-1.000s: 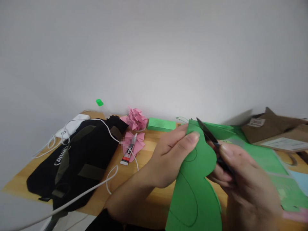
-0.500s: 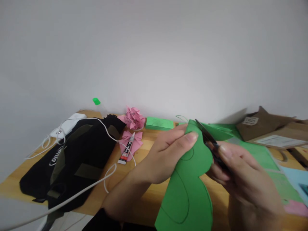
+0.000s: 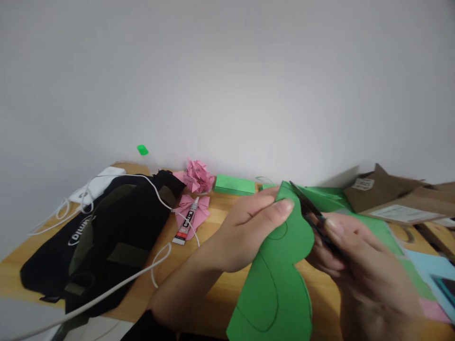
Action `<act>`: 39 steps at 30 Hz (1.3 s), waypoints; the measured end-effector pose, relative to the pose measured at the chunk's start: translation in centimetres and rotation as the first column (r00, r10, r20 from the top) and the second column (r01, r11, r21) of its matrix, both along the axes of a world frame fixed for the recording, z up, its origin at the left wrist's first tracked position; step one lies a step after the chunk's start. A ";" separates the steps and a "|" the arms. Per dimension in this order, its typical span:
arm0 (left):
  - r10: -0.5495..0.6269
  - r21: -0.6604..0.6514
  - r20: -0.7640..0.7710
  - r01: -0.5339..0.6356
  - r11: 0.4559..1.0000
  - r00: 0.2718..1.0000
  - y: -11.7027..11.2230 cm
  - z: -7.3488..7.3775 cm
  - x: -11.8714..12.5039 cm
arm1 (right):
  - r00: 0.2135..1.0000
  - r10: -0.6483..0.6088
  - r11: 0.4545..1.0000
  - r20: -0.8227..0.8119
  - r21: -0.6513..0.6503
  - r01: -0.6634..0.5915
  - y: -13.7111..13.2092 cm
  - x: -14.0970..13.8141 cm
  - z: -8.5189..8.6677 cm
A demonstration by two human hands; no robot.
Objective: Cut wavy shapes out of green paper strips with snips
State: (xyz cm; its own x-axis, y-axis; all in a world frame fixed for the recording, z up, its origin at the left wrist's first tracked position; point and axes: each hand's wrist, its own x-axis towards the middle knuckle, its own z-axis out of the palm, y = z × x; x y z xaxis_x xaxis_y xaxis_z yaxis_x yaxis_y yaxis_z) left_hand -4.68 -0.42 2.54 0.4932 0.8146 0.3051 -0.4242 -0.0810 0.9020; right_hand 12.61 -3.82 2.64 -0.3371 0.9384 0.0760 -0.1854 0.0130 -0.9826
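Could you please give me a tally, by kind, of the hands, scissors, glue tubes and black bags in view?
Hands: 2 (left hand on the green paper, right hand)
Scissors: 1, in the right hand
Glue tube: 1
Black bag: 1
Total: 5

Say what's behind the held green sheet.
Wooden table shows around the green sheet. The left hand curls its fingers behind it; their tips and the surface directly beyond are covered.

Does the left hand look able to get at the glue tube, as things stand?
Probably yes, if it releases the green sheet: the tube lies uncovered on pink paper, to the left of the left hand. Only a cable passes close by.
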 end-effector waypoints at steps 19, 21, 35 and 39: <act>0.049 -0.049 -0.004 -0.049 0.998 0.999 -0.3 0.4 -1.2 | 0.991 0.126 0.987 -0.036 -0.100 -0.129 0.5 -1.3 2.2; 0.056 -0.046 -0.020 -0.057 0.997 0.998 -0.3 0.5 -1.3 | 0.990 0.132 0.985 -0.043 -0.107 -0.136 0.5 -1.3 2.3; -0.029 -0.044 0.017 0.030 0.999 0.999 -0.4 0.9 -2.0 | 0.986 0.164 0.977 -0.040 -0.129 -0.168 0.4 -0.9 2.4; -0.061 -0.038 0.044 0.063 0.997 0.997 -0.3 1.0 -2.0 | 0.989 0.149 0.979 -0.017 -0.139 -0.150 0.1 -0.5 2.6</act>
